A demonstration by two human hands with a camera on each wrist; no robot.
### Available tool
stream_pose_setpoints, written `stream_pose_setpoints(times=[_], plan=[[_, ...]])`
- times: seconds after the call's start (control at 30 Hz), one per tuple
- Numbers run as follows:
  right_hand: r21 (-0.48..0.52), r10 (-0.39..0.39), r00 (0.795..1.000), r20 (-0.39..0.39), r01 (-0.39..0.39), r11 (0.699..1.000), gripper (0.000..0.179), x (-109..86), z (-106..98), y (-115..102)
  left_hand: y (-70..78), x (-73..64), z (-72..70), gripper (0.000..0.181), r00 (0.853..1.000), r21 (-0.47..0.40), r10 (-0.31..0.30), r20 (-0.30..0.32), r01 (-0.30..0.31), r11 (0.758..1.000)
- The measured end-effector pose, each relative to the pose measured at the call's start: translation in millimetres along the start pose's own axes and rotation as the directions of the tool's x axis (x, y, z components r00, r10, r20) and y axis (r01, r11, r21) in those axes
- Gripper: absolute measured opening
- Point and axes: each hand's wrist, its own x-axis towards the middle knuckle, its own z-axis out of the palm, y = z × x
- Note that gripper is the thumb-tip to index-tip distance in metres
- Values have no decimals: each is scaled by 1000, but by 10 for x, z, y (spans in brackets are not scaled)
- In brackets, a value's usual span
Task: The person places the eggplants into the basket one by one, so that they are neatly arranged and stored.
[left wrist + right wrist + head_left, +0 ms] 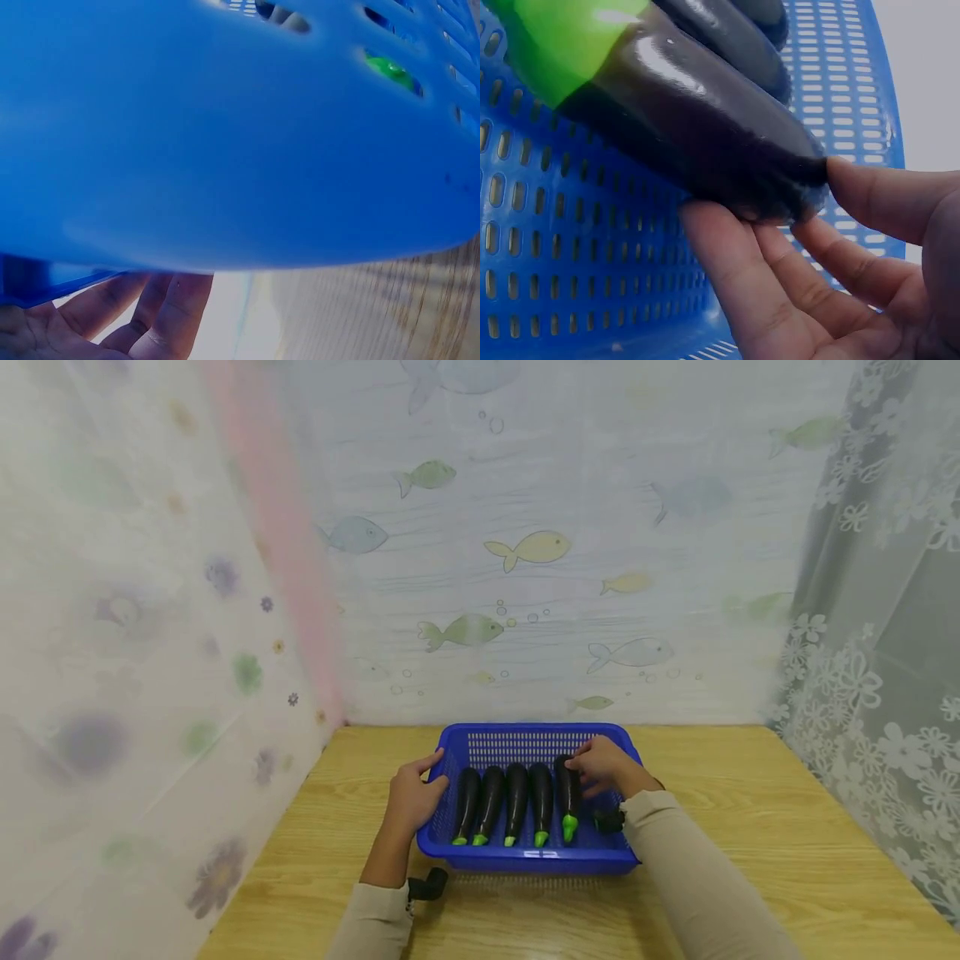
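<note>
Several dark, glossy eggplants with green stem ends lie side by side in a blue plastic basket (525, 864). My right hand (603, 764) holds the rightmost eggplant (568, 789) by its rounded dark end. In the right wrist view, the thumb is on one side of that eggplant (705, 127) and the fingers (739, 277) are on the other, its green end pointing away. At the basket's left side, my left hand (412, 793) grips the rim, thumb toward the inside. The left wrist view is mostly filled by the basket wall (225, 150), with fingers (176, 315) showing below it.
The basket stands on a wood-grain table (720, 793). Behind it hangs a fish-print sheet (540, 610), with a flower-print sheet (150, 677) at left and a lace curtain (885, 710) at right. Slotted basket walls surround the eggplants.
</note>
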Motion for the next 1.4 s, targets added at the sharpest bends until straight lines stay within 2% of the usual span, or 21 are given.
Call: stream_pose_setpoints(times=[0.47, 0.9, 1.4], plan=[[-50, -20, 999, 28, 22, 999, 45, -57, -1, 1, 16, 2, -12, 56, 1000, -1, 1, 5, -1, 1000], [-109, -27, 998, 52, 32, 994, 36, -83, -9, 3, 13, 13, -8, 55, 1000, 0, 15, 10, -15, 1000], [-97, -19, 999, 45, 24, 995, 31, -73, 9, 19, 25, -17, -7, 55, 1000, -5, -2, 5, 2, 1000]])
